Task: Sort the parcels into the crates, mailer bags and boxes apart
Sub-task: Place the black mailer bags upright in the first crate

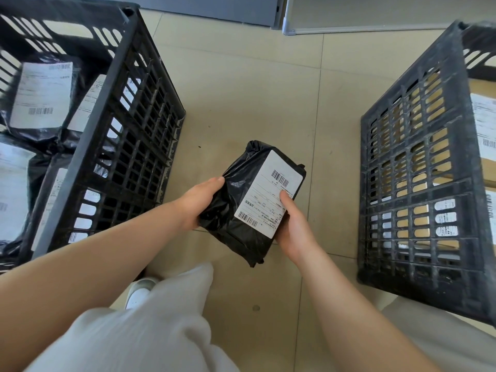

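Observation:
A black mailer bag with a white shipping label hangs in the air between two crates, above the tiled floor. My left hand grips its left side, thumb on top. My right hand holds its right edge, thumb pressed on the label. The black crate on the left holds several black mailer bags with white labels. The dark crate on the right holds brown cardboard boxes with labels.
Beige floor tiles lie open between the crates. My white trouser legs and a white shoe fill the lower middle. A grey panel and a metal-framed board stand against the far wall.

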`<move>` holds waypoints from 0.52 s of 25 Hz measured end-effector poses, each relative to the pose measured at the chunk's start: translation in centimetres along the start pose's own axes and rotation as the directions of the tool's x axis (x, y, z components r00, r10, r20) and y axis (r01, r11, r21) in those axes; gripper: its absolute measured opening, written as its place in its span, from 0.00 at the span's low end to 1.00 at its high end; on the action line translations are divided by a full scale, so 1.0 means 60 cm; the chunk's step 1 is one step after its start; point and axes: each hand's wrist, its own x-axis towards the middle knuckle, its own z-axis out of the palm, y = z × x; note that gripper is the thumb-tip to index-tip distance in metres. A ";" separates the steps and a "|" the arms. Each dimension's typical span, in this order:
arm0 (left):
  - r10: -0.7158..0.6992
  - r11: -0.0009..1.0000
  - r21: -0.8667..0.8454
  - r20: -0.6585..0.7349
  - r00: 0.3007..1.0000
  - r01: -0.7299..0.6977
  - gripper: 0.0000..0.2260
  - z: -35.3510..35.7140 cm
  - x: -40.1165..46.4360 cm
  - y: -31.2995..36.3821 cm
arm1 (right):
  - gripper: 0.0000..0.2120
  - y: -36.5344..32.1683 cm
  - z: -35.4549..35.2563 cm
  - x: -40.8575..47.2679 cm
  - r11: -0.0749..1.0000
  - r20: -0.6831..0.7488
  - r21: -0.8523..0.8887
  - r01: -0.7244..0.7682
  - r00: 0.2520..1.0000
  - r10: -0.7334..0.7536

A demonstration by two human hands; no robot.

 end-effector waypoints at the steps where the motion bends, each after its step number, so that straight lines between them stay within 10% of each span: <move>1: -0.031 0.999 -0.011 0.050 0.998 0.032 0.17 -0.003 0.002 0.000 | 0.19 -0.001 -0.001 0.002 1.000 -0.022 -0.005 0.022 1.000 -0.022; 13: 0.286 0.903 0.304 0.107 0.952 -0.305 0.23 -0.020 -0.030 0.062 | 0.21 -0.068 0.139 -0.005 0.971 -0.211 -0.039 0.235 0.948 -0.238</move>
